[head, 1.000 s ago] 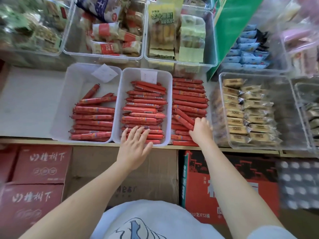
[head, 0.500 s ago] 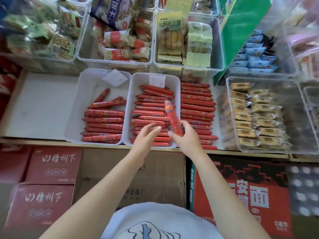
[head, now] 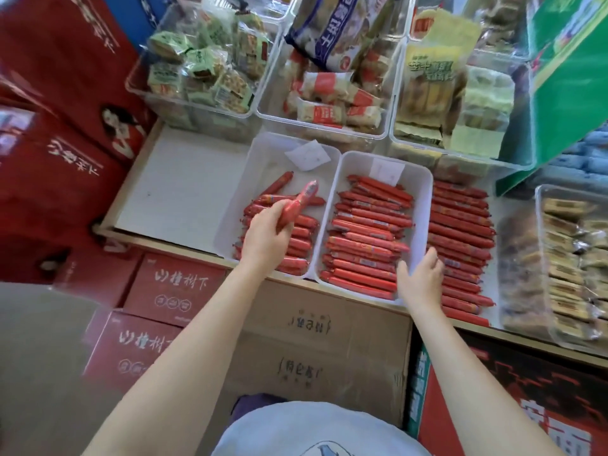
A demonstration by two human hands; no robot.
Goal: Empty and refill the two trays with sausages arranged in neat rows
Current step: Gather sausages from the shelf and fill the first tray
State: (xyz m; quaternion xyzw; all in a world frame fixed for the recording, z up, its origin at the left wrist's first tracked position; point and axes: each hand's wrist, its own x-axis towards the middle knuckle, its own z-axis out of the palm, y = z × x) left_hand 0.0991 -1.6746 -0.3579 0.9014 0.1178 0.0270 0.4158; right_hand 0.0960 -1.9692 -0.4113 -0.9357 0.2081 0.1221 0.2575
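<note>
Left hand (head: 266, 236) gripping a sausage (head: 297, 205) above the left tray (head: 263, 159); right hand (head: 421, 279) seemingly loose-fingered.

Bright, even daylight — soft blur, warped edges.

- One view only, from a camera worn on the person's head, so no second view overlaps it.
- It looks forward and steeply down over both forearms at a shelf (head: 184, 189) edge with two white trays (head: 424, 205).
- The wide-angle lens bends straight lines near the borders, and the whole picture sits tilted.
- The shelf lies at arm's reach; the person's own shirt (head: 316, 429) fills the bottom edge.
</note>
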